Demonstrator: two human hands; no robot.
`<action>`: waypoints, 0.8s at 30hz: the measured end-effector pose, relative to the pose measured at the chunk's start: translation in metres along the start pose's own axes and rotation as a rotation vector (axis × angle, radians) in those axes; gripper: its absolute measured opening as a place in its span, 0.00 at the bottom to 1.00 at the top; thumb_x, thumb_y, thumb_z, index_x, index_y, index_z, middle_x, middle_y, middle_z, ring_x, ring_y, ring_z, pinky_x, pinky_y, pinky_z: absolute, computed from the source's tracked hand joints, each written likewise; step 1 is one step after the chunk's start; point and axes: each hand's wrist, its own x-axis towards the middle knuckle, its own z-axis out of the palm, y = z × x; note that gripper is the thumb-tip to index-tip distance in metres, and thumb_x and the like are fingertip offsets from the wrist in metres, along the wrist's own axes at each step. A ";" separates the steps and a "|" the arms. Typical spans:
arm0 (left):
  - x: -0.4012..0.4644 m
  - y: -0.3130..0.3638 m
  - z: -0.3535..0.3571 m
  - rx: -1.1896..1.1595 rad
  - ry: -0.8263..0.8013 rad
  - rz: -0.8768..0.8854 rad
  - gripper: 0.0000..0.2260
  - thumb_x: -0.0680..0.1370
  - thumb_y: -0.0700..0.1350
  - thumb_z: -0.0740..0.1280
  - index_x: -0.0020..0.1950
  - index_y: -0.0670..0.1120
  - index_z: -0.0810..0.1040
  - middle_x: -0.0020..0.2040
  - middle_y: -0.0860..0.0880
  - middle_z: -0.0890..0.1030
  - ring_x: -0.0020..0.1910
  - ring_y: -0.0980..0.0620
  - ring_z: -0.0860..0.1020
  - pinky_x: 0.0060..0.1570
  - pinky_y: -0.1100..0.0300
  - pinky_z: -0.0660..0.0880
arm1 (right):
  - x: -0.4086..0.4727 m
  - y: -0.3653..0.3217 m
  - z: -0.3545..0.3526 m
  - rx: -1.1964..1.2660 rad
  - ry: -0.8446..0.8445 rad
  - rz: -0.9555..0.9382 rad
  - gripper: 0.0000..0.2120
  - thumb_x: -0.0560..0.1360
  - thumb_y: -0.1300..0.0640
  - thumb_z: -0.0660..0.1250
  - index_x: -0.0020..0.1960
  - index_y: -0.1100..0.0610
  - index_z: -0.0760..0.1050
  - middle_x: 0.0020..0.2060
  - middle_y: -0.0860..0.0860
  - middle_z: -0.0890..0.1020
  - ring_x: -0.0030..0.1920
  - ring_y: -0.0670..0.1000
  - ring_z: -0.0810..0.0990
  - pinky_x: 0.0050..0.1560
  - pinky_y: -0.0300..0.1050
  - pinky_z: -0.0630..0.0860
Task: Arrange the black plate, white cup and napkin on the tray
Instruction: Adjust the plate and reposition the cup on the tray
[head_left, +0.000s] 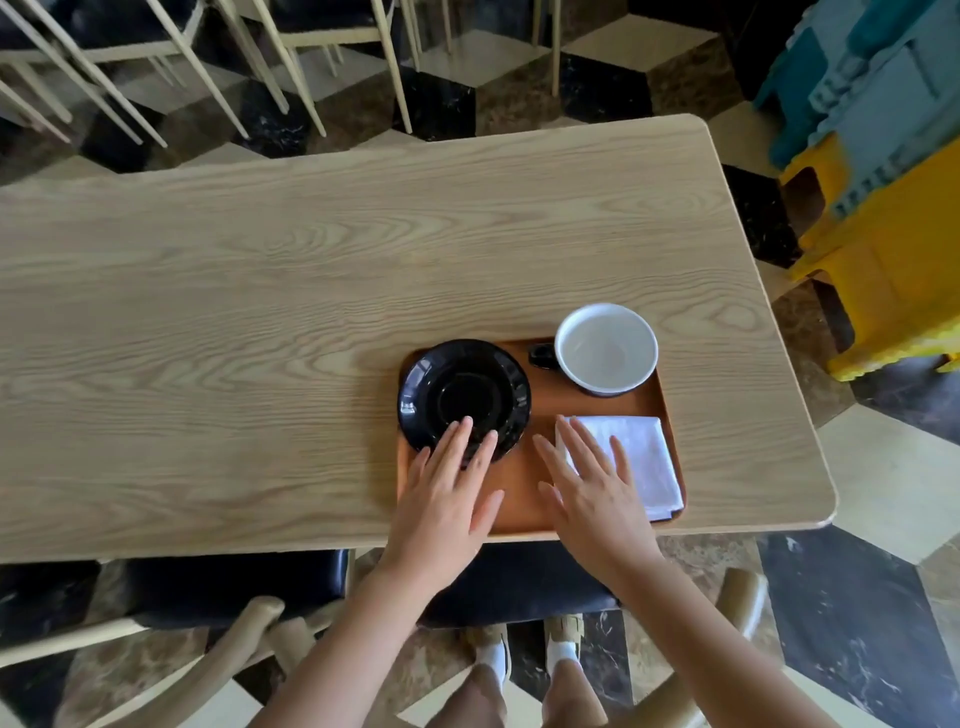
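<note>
Orange tray (540, 400) sits at near edge of wood table (311, 270) w/ all three items on it: black plate (464, 397) on left side, white cup (605, 347) at far right corner, napkin (636, 460) near right. Left hand (447, 493) flat, fingers spread, tips over plate's near rim. Right hand (592, 493) flat & spread too, fingers over napkin's left edge. Neither grips anything.

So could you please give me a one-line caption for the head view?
Open hands rest on a tray holding plate, cup and napkin.
</note>
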 end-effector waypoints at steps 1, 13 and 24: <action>-0.003 -0.010 -0.004 0.012 -0.010 -0.011 0.25 0.78 0.52 0.60 0.73 0.46 0.60 0.74 0.40 0.62 0.73 0.44 0.59 0.69 0.44 0.63 | 0.005 -0.006 0.002 -0.005 -0.011 -0.020 0.23 0.75 0.56 0.63 0.69 0.56 0.65 0.71 0.59 0.66 0.72 0.58 0.61 0.68 0.63 0.58; -0.023 -0.051 -0.004 0.133 -0.072 -0.024 0.23 0.79 0.53 0.58 0.72 0.46 0.64 0.74 0.41 0.63 0.73 0.44 0.59 0.66 0.46 0.66 | 0.019 -0.027 0.018 -0.069 -0.028 -0.089 0.20 0.75 0.57 0.63 0.67 0.57 0.68 0.69 0.59 0.69 0.71 0.58 0.62 0.69 0.60 0.58; -0.044 -0.053 -0.003 0.085 -0.071 0.013 0.23 0.78 0.52 0.57 0.71 0.46 0.64 0.73 0.41 0.64 0.73 0.45 0.60 0.66 0.46 0.67 | -0.004 -0.030 0.022 -0.046 -0.027 -0.099 0.20 0.74 0.59 0.64 0.66 0.57 0.70 0.68 0.59 0.71 0.71 0.58 0.63 0.68 0.60 0.62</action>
